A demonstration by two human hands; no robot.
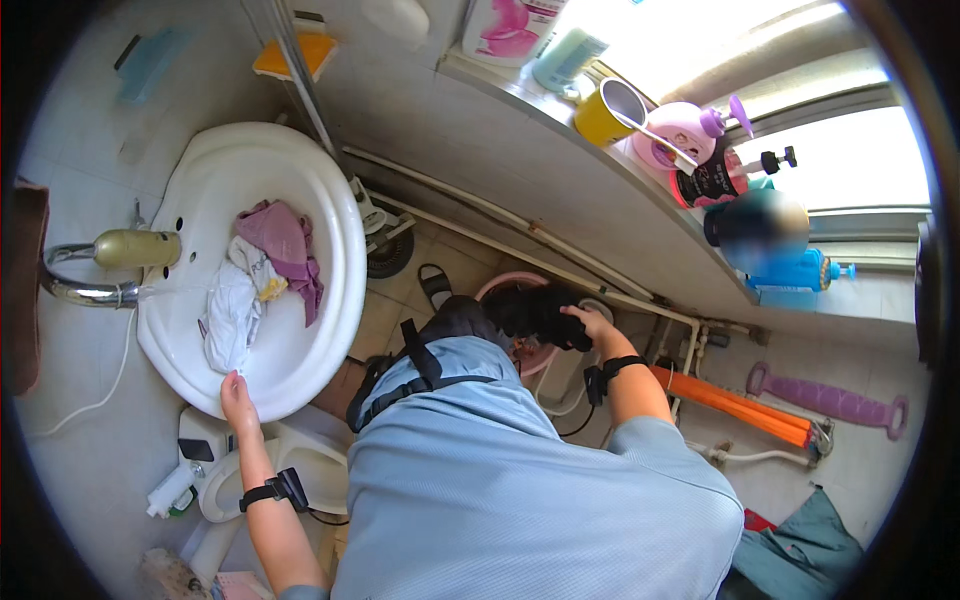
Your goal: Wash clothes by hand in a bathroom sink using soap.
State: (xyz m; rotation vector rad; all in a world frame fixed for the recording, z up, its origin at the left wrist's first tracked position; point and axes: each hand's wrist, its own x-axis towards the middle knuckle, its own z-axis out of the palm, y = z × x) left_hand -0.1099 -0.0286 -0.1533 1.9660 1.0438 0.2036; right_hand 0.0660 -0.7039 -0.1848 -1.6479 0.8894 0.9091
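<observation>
At the near side of the white washbasin (341, 315), my left hand (238, 401) has its fingertips against the end of a wet white cloth (231, 319); whether they grip it is unclear. A mauve garment (276, 238) and a cream printed cloth (251, 259) lie bunched beside it in the bowl. Water runs from the chrome faucet (90, 294) towards the white cloth. On the other side of my body, my right hand (592, 322) holds a bunched black cloth (540, 311) over a pink basin (517, 280), whose contents are partly hidden.
Bottles and a yellow cup (600, 124) holding a toothbrush line the window ledge (525, 94). Pipes (570, 259) run along the wall. A slipper (435, 286) and a wheel (391, 255) are on the tiled floor. A toilet (300, 465) stands beside the washbasin.
</observation>
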